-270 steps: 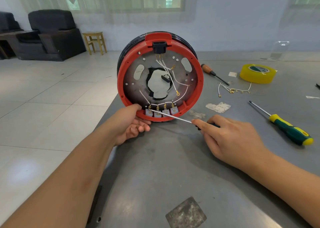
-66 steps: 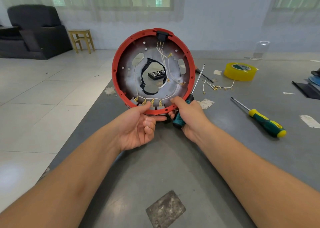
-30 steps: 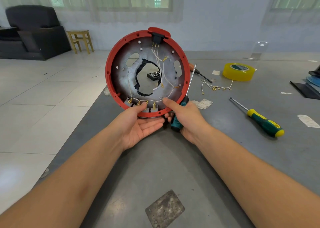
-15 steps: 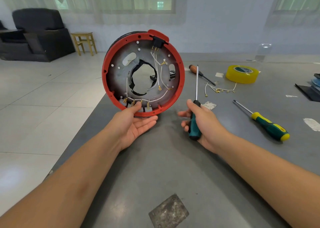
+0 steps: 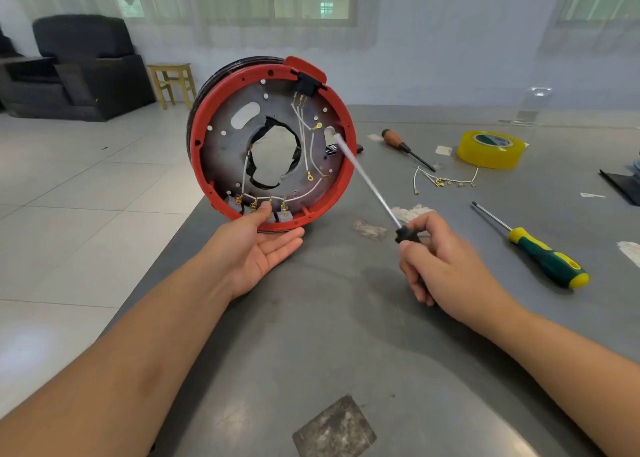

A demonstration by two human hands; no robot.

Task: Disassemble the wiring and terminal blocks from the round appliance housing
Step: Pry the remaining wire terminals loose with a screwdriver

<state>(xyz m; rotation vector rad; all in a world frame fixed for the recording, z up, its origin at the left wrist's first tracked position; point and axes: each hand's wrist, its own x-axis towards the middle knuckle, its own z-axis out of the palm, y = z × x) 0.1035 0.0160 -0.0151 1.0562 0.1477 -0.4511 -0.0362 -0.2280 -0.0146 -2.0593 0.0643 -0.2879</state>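
Note:
The round housing, red-rimmed with a grey inner plate, stands on edge at the table's near-left corner. White wires with gold terminals run from a black connector at its top down to several grey terminal blocks along its bottom. My left hand lies palm up under the bottom rim, thumb pressing on the blocks, fingers straight. My right hand grips the handle of a screwdriver; its shaft slants up-left, tip at the housing's right rim.
On the grey table to the right lie a green-yellow screwdriver, a wooden-handled screwdriver, a yellow tape roll, a loose bunch of removed wires and paper scraps. A tiled floor drops off left of the table edge.
My right hand has let go of the housing rim and moved right, then swung the screwdriver from upright to slant toward the housing's right rim. The housing has turned slightly; my left hand stays under it.

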